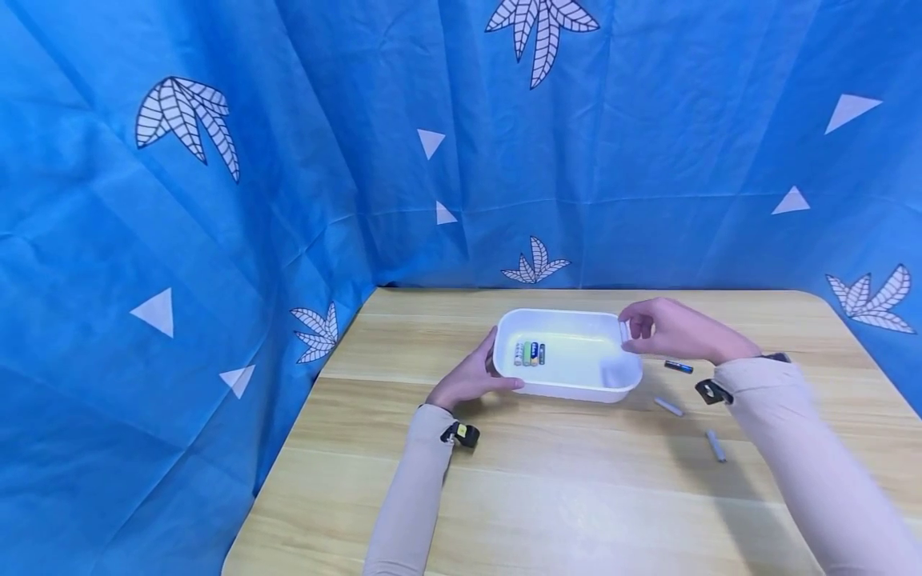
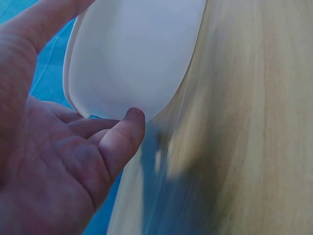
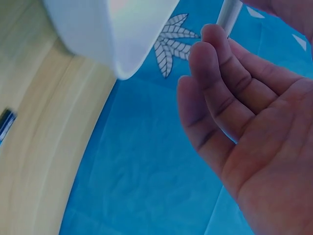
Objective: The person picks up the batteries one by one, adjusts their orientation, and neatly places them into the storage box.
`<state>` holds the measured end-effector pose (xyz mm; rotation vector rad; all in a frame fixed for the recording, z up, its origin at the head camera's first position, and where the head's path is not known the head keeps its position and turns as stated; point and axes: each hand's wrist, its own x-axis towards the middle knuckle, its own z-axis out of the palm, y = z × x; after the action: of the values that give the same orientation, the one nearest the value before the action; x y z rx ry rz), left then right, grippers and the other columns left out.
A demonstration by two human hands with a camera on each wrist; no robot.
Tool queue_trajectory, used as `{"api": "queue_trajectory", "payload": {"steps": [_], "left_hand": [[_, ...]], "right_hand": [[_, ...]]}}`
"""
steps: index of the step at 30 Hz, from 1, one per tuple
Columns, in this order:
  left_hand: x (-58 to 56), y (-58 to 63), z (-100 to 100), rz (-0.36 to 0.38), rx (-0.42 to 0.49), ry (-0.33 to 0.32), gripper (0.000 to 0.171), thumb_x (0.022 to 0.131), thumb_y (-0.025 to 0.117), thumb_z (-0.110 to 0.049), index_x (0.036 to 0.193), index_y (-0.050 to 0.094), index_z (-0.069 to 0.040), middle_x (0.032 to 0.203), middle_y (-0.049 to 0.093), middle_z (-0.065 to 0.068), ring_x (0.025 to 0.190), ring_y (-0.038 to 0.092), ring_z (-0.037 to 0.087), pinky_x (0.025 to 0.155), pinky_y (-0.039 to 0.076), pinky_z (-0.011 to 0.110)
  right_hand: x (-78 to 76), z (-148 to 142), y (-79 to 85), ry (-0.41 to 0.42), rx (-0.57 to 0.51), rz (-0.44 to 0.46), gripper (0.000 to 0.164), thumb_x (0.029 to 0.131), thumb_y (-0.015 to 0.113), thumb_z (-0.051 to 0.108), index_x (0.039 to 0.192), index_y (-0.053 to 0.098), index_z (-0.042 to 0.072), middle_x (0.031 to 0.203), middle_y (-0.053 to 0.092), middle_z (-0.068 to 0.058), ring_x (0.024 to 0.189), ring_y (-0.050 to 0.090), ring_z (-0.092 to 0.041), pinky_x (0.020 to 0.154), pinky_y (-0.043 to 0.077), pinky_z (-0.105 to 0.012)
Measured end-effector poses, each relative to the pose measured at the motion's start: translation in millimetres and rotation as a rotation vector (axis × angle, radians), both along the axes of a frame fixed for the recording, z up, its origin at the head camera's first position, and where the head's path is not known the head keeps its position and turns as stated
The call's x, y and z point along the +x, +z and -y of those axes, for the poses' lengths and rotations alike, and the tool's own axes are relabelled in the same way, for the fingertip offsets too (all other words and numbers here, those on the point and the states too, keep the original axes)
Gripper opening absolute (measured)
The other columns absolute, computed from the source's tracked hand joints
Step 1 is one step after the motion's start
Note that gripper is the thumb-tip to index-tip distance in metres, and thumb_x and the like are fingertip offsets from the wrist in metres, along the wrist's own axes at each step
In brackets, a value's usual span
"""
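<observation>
A white plastic tub [image 1: 569, 392] stands near the back of the table. Inside it, at the left end, several batteries [image 1: 529, 354] lie side by side in a row. My left hand [image 1: 471, 380] holds the tub's left end, its thumb at the near side; the hand's grip also shows in the left wrist view [image 2: 63, 152]. Above the tub's right end, my right hand [image 1: 659, 328] pinches a pale silvery battery [image 3: 229, 17] between thumb and fingertips. The thumb is mostly cut off in the right wrist view.
On the table right of the tub lie a dark battery with a blue part [image 1: 679, 366] and two grey cylinders, one nearer the tub [image 1: 668, 406] and one closer to me [image 1: 715, 446]. A blue patterned curtain [image 1: 504, 160] hangs behind and left of the wooden table [image 1: 547, 496].
</observation>
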<state>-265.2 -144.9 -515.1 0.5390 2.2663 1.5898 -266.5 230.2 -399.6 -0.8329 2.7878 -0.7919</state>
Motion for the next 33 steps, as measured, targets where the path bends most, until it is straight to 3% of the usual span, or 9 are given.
{"api": "queue_trajectory", "payload": {"steps": [15,33], "left_hand": [[-3.9,1.0,-1,-0.006,0.022,-0.035,0.122,0.079,0.091,-0.026,0.168,0.007,-0.031,0.156,0.051,0.012,0.141,0.054,0.029,0.123,0.036,0.055],[-3.4,2.7,1,-0.009,0.000,-0.029,0.120,0.079,0.091,-0.029,0.168,0.009,-0.030,0.157,0.049,0.009,0.142,0.053,0.028,0.123,0.038,0.053]], "right_hand": [[-31.3,53,4.7,0.003,0.062,0.113,0.046,0.089,0.081,0.024,0.128,0.068,0.004,0.096,0.072,-0.004,0.086,0.063,-0.020,0.072,0.055,-0.029],[-62.6,97,-26.0,0.030,0.142,0.203,0.044,0.090,0.081,0.026,0.126,0.070,0.004,0.095,0.069,-0.005,0.088,0.062,-0.021,0.076,0.052,-0.031]]}}
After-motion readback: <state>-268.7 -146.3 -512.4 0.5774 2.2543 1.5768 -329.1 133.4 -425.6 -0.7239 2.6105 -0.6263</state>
